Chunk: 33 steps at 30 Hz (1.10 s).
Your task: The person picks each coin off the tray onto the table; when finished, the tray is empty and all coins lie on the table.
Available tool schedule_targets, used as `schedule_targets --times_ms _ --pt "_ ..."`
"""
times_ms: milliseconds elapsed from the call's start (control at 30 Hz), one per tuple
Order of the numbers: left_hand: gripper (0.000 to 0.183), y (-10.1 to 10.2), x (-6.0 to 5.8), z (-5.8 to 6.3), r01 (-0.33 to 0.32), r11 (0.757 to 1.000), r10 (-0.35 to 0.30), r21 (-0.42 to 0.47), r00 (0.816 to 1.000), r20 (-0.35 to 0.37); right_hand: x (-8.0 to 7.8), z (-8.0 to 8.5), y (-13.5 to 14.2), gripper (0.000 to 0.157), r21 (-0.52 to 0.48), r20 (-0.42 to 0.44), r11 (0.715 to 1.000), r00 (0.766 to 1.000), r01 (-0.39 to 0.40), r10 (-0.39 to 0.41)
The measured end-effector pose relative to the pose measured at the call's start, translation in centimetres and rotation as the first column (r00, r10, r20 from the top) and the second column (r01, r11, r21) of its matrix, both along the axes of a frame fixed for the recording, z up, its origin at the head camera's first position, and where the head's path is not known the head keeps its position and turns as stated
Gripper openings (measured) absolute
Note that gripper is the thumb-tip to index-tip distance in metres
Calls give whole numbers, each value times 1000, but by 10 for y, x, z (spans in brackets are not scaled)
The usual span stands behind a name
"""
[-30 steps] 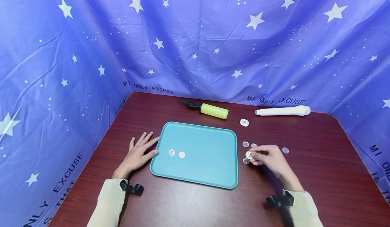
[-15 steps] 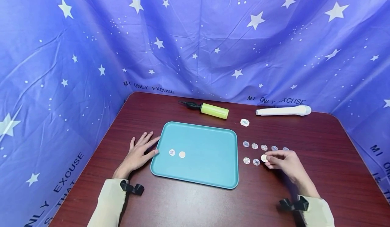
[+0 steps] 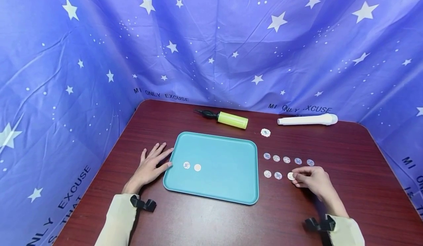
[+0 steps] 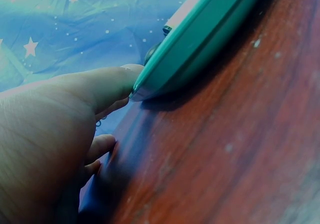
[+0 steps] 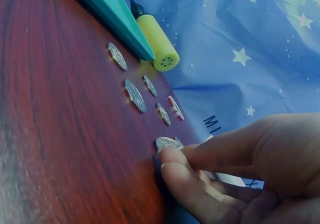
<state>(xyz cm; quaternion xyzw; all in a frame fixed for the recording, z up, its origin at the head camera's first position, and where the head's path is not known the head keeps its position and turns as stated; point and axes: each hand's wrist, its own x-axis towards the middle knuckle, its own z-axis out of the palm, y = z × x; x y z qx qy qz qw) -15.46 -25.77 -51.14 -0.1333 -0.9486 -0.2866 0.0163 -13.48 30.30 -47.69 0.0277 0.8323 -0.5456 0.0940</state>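
Note:
My right hand (image 3: 314,181) pinches a coin (image 3: 290,176) between thumb and fingers, close over the table at the right end of the front row. In the right wrist view the same coin (image 5: 169,142) shows its patterned face at the fingertips. Two other coins lie to its left, among them a silvery coin (image 3: 278,175). Behind them runs a row of several coins (image 3: 286,159). My left hand (image 3: 150,167) lies on the table with spread fingers, its thumb and fingertips at the left rim of the teal tray (image 3: 218,176). Inside the tray are a patterned disc (image 3: 186,165) and a paler disc (image 3: 197,167).
A yellow-green hand pump (image 3: 232,120) with a black nozzle lies behind the tray. To its right are a scalloped white chip (image 3: 265,132) and a white wand-like stick (image 3: 307,120). A blue star-patterned curtain (image 3: 211,47) hangs around the table (image 3: 211,220).
My right hand has moved rightward along the front row with the coin, then slightly towards the front, uncovering the coins behind. My left hand and the tray have stayed put.

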Motion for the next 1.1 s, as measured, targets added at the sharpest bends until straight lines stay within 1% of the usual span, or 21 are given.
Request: schedule_targets --times_ms 67,133,333,467,533,800,967,1100 --pt "57 0 0 0 0 1000 0 0 1000 0 0 2 -4 26 67 5 998 1000 16 -17" --pt "57 0 0 0 -1 1000 1 -1 1000 1 1 3 -6 25 110 7 994 1000 19 -20" --pt "57 0 1 1 -4 1000 4 1 1000 1 2 8 -10 21 213 -11 976 999 43 -42" --pt "57 0 1 1 -3 1000 3 0 1000 2 3 10 -9 20 267 -17 963 999 41 -38" --pt "57 0 1 1 -4 1000 4 -1 1000 5 3 10 -9 19 281 -16 959 999 39 -36" --pt "57 0 1 2 -10 1000 10 8 1000 10 1 10 -10 16 282 -38 959 999 37 -27" --pt "58 0 1 2 -13 1000 13 7 1000 13 1 12 -9 18 263 -18 964 999 30 -26" --pt "58 0 1 2 -10 1000 10 1 1000 16 1 17 -11 19 270 -5 963 1000 29 -28"
